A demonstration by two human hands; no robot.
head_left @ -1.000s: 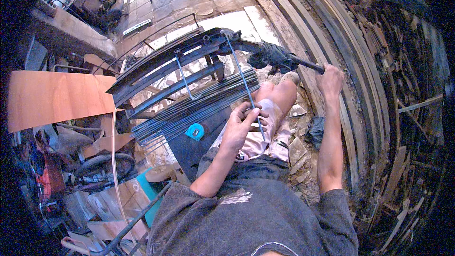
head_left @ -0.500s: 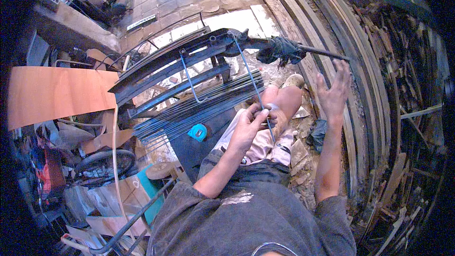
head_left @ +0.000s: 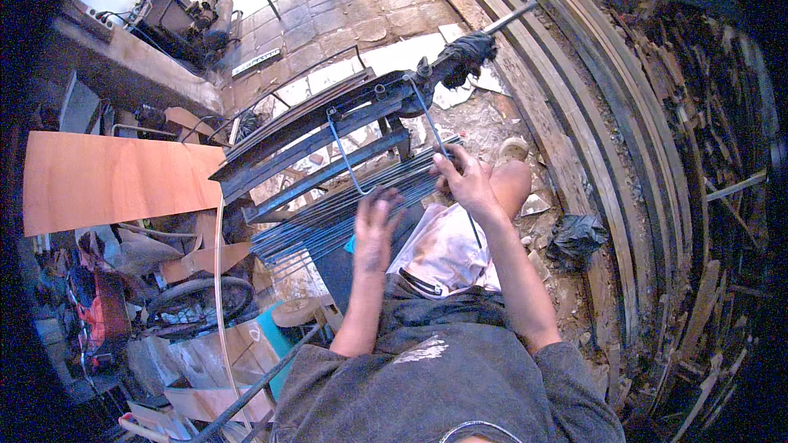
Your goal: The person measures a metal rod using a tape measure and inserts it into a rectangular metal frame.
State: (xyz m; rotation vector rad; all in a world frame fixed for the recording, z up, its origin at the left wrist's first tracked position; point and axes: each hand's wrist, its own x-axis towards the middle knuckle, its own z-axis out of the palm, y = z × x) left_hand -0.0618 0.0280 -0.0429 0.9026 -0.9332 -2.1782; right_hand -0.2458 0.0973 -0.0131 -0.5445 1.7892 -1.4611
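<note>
A thin bent steel rod (head_left: 472, 226) runs from the bending jig (head_left: 316, 135) down toward my lap. My right hand (head_left: 474, 184) has its fingers closed around this rod a little below the jig. To the left, my left hand (head_left: 377, 226) is raised with fingers apart, holding nothing. Just above its fingertips is the hooked lower end of a second bent rod (head_left: 345, 156), which hangs from the jig. A bundle of straight thin rods (head_left: 304, 226) lies behind my left hand. The jig's lever (head_left: 510, 18), wrapped in black plastic, points away to the upper right.
Long timber beams (head_left: 574, 107) lie along the right, beside a heap of scrap wood (head_left: 698, 172). A black plastic bag (head_left: 577, 238) sits on the rubble. An orange-brown board (head_left: 123, 180) juts in at the left, above a wheel (head_left: 201, 295).
The lever has swung away from me. My left hand has let go of the rod and moved left; my right hand has come from near the lever to grip that rod.
</note>
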